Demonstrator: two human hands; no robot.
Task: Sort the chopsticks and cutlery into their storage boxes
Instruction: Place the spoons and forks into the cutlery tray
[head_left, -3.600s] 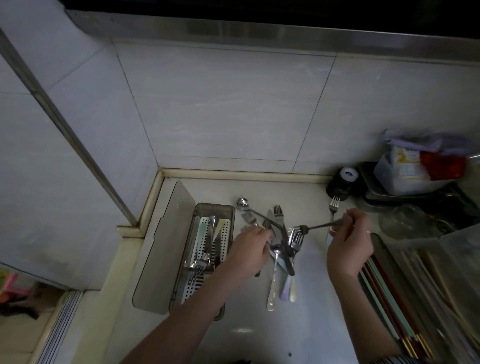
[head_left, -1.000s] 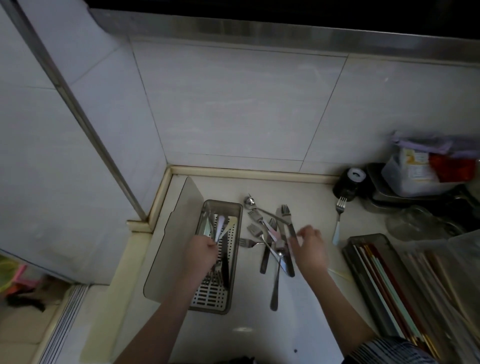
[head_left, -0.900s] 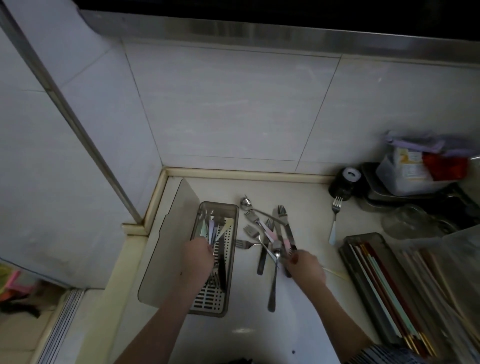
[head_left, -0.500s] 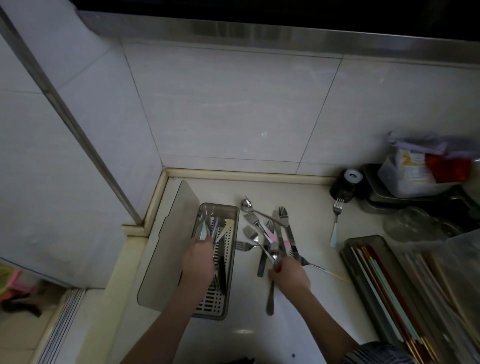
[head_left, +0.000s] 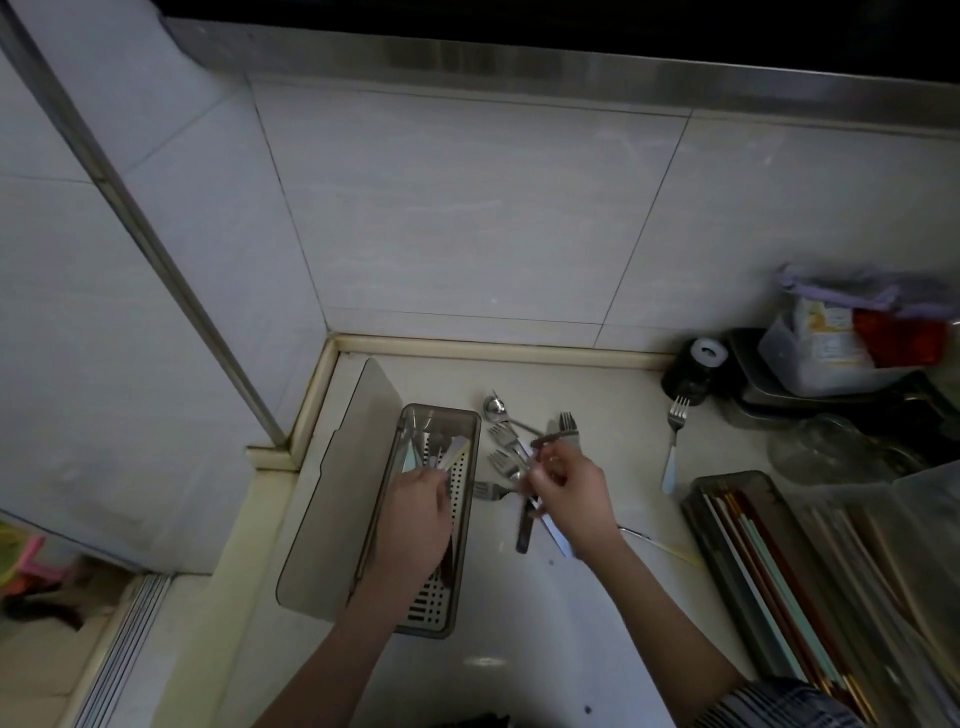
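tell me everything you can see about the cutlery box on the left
The cutlery box is a long, smoky translucent plastic tray with a perforated white drain insert. It lies flat on the counter near the wall corner, its lid open to the left. Several utensils lie inside; the left hand is over its middle.

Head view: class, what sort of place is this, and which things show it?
Most likely a home kitchen: a tiled wall behind a pale countertop, loose forks, and a box of chopsticks.
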